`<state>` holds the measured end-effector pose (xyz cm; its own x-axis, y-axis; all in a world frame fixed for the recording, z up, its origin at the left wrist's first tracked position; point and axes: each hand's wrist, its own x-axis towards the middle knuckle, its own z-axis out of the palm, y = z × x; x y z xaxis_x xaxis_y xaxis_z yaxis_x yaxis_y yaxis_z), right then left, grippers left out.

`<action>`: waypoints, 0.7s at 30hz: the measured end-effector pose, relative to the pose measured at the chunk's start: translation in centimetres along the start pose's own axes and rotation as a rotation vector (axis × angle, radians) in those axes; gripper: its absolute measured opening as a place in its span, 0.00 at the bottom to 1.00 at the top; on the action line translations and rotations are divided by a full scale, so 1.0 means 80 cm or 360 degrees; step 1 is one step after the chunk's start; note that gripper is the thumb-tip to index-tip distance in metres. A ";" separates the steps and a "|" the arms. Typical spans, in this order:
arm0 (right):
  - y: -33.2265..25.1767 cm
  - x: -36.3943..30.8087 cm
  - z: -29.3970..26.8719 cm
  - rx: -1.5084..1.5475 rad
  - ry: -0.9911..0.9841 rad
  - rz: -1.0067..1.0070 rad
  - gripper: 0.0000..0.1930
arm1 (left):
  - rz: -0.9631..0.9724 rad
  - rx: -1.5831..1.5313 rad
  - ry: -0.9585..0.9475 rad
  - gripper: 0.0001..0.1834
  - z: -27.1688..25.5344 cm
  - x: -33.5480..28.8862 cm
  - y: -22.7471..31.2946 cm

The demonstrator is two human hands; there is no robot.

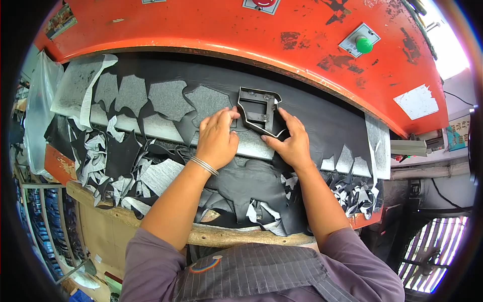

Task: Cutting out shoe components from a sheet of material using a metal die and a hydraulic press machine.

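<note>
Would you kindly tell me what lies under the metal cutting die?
The metal cutting die rests on a black sheet already cut with shaped holes, with both hands at its edges: left hand, right hand. The surface directly beneath the sheet there is covered.

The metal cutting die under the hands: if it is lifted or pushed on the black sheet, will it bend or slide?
The metal cutting die is probably stiff: its outline has welded cross braces. It looks rather heavy for its size, since both the left hand and the right hand steady it. On the black sheet it likely slides, not rolls.
</note>
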<state>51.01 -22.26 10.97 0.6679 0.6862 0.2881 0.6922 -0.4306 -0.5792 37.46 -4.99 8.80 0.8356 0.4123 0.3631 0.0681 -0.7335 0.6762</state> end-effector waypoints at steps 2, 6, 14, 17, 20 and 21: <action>-0.004 0.004 0.000 -0.0118 0.0050 -0.0125 0.41 | 0.0008 -0.0003 0.0012 0.22 -0.004 0.003 -0.001; -0.002 0.012 0.003 -0.0160 0.0058 -0.0185 0.41 | 0.0000 -0.0026 0.0007 0.22 -0.007 0.009 -0.004; -0.008 0.005 -0.006 -0.0265 0.0027 -0.0213 0.43 | -0.0034 -0.0013 -0.0076 0.23 -0.018 0.008 0.012; -0.019 -0.001 -0.018 -0.0217 -0.0091 -0.0141 0.46 | -0.0082 -0.0086 -0.0110 0.25 -0.025 0.001 0.010; -0.040 -0.008 -0.062 0.0182 0.0496 -0.0113 0.45 | -0.0173 -0.0400 0.0020 0.22 -0.063 0.004 0.017; -0.048 0.000 -0.085 0.0257 0.0788 -0.0145 0.41 | -0.0296 -0.0598 0.0202 0.17 -0.089 0.014 0.022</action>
<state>50.20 -24.61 18.34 0.6833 0.3404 0.6459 0.7286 -0.2594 -0.6340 34.66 -1.95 14.96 0.7526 0.5991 0.2734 -0.0119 -0.4028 0.9152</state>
